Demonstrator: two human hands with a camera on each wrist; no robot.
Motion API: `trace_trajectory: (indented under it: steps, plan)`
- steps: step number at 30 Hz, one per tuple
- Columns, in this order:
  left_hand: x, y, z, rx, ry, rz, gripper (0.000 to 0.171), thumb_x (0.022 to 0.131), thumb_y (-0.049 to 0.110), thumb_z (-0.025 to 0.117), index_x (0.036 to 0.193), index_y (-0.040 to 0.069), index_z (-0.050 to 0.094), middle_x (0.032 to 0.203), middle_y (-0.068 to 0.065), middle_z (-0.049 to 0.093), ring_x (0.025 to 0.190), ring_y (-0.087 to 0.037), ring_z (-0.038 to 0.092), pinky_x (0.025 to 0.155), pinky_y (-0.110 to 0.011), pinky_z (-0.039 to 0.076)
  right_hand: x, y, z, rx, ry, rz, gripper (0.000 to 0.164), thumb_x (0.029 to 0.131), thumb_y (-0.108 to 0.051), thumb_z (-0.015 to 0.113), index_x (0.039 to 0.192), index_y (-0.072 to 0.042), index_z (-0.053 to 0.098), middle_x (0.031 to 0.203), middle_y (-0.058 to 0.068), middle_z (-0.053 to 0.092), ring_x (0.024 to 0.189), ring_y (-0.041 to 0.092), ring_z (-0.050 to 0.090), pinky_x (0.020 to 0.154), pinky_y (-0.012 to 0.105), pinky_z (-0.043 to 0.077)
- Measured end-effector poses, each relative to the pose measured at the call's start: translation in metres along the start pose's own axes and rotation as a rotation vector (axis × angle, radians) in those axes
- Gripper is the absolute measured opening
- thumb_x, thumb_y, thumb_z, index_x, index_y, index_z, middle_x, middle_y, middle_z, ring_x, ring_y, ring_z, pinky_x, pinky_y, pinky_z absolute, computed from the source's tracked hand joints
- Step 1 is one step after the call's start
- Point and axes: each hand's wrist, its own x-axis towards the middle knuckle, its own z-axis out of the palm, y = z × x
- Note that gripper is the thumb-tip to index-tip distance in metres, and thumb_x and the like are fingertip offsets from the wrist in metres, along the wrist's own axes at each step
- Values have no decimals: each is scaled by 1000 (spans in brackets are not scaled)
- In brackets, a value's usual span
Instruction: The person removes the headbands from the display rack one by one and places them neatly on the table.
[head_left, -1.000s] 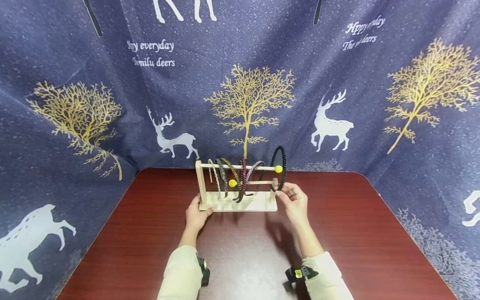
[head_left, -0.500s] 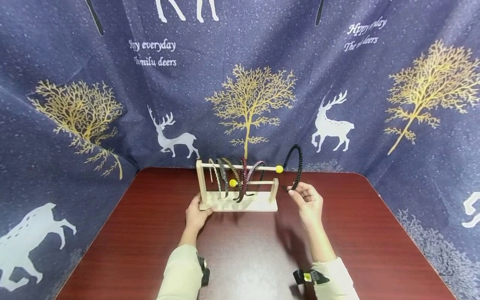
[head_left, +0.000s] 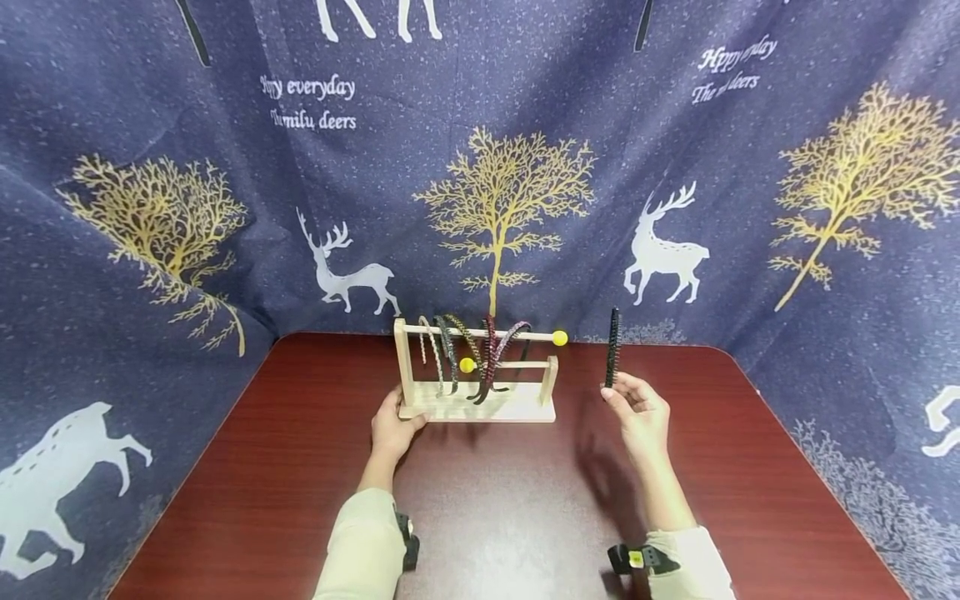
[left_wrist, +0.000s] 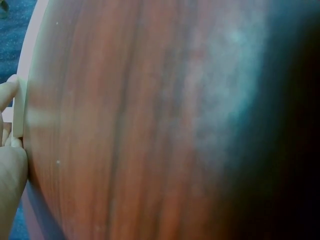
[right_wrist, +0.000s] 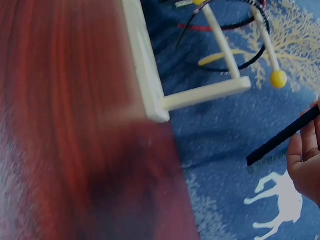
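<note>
My right hand (head_left: 643,418) pinches a black headband (head_left: 613,348) by its lower end, upright and edge-on in the head view, apart from the rack's right end. In the right wrist view the headband (right_wrist: 282,141) is a dark band slanting out from the fingers. My left hand (head_left: 392,427) grips the left end of a pale wooden headband rack (head_left: 521,410), thumb at the front of the base. Several headbands hang on its upper rod (head_left: 543,337): a cream twisted one (head_left: 437,367), a dark grey one, a gold-and-black one, a dark red one (head_left: 489,354) and a pinkish-silver one.
The rack stands near the back of a red-brown table (head_left: 285,483). Yellow balls cap the upper rod (head_left: 559,337) and the lower rod (head_left: 467,365). A blue cloth (head_left: 525,75) with deer and trees hangs behind and at both sides.
My right hand has drawn the black headband off the rack's right end and rightward, turning it from a visible loop to edge-on. The left hand stays on the base.
</note>
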Motion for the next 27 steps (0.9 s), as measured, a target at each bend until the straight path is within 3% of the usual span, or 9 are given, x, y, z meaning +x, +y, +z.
trace_trajectory:
  steps: [5, 10, 18, 23, 27]
  plan:
    - [0, 1, 0, -16, 1, -9, 73, 69, 8, 81, 134, 6, 48, 120, -15, 60, 108, -31, 55, 98, -45, 38, 0, 11, -12, -134, 43, 123, 26, 77, 19, 62, 103, 22, 55, 75, -2, 66, 70, 5, 60, 61, 14, 50]
    - [0, 1, 0, -26, 3, -10, 73, 68, 6, 81, 134, 5, 48, 121, -15, 59, 111, -31, 54, 100, -44, 37, -1, 23, -22, -253, 81, 231, 27, 78, 12, 66, 104, 17, 61, 73, -2, 66, 68, 4, 60, 61, 14, 49]
    - [0, 0, 0, -53, 4, -19, 73, 68, 4, 81, 133, 3, 48, 122, -16, 58, 110, -30, 55, 98, -42, 40, 0, 40, -34, -394, 48, 251, 25, 77, 3, 72, 100, 10, 67, 83, 4, 69, 79, 3, 60, 67, 14, 46]
    - [0, 0, 0, -28, 6, -20, 74, 68, 7, 81, 134, 5, 48, 123, -14, 58, 114, -30, 52, 101, -44, 36, 0, 50, -39, -503, -4, 251, 23, 77, 2, 72, 100, 7, 68, 86, 15, 68, 76, 1, 59, 66, 12, 45]
    - [-1, 0, 0, -27, 13, -17, 73, 68, 6, 81, 134, 4, 48, 121, -16, 59, 111, -31, 54, 98, -44, 38, 2, 58, -43, -593, -58, 279, 23, 78, 0, 71, 101, 4, 69, 85, 18, 68, 76, -1, 57, 66, 11, 44]
